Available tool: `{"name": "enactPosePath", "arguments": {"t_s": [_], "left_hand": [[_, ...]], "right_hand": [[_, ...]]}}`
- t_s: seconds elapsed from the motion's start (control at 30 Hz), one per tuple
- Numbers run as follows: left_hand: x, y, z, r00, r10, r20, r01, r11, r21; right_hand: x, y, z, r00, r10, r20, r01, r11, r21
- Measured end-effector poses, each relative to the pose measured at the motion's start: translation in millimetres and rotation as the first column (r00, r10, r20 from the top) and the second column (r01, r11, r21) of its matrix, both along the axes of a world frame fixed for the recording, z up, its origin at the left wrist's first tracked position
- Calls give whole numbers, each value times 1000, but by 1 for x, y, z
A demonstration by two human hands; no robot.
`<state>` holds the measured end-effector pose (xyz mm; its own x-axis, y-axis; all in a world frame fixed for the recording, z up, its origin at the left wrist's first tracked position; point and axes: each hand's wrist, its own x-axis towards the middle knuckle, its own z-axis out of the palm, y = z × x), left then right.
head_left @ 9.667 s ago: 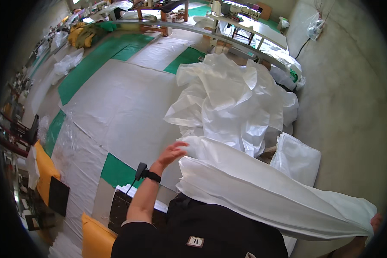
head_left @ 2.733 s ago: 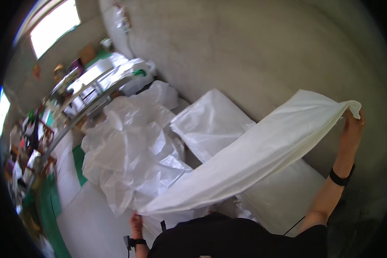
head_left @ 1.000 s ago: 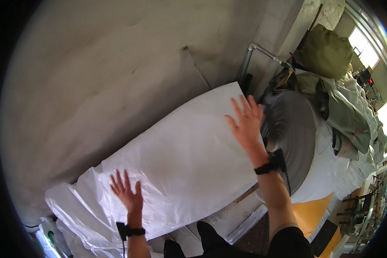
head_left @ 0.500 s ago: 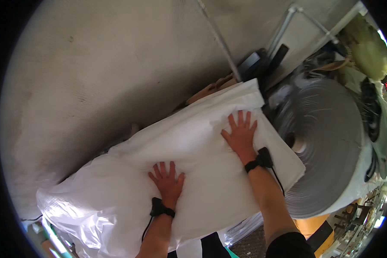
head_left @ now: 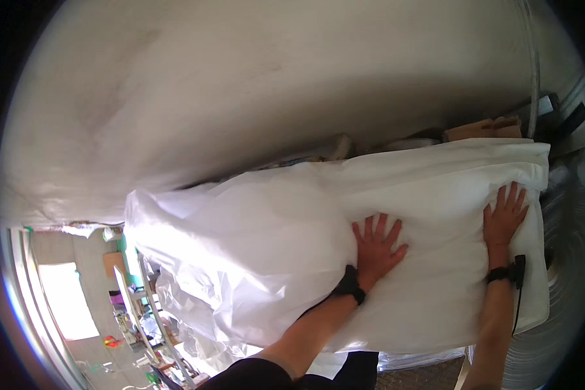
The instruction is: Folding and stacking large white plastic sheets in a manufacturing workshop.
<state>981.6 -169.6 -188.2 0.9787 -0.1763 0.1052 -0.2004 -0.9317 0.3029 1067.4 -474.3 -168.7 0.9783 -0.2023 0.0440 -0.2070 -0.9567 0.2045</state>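
A large white bundle of soft sheet material [head_left: 429, 286] lies in front of me, its folded layers showing along the far right edge. Its left part has the shine of thin, wrinkled plastic [head_left: 175, 240]. Near the middle of the bundle, my left hand [head_left: 377, 252] rests palm down with the fingers spread. Toward the far right corner, my right hand [head_left: 502, 220] also lies flat, fingers apart. Both hands press on the white surface and grip nothing. Each wrist wears a black band with a small device.
A pale wall [head_left: 273, 78] rises behind the bundle, with pieces of brown cardboard [head_left: 481, 129] at its foot. Close on the right stands a big grey roll [head_left: 572, 221]. At the lower left are a metal frame [head_left: 166, 328] and a bright window [head_left: 68, 302].
The view has swung left, so the bundle and both hands appear farther right. The window and metal frame have come into sight. Both hands stay flat on the bundle.
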Motion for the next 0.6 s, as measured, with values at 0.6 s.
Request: {"name": "enactPosePath", "arguments": {"t_s": [0.6], "left_hand": [[-231,383,202,768,539,-345,-617,480,-623]], "right_hand": [[-243,252,156,856,513,-70,-456,812,364]]}}
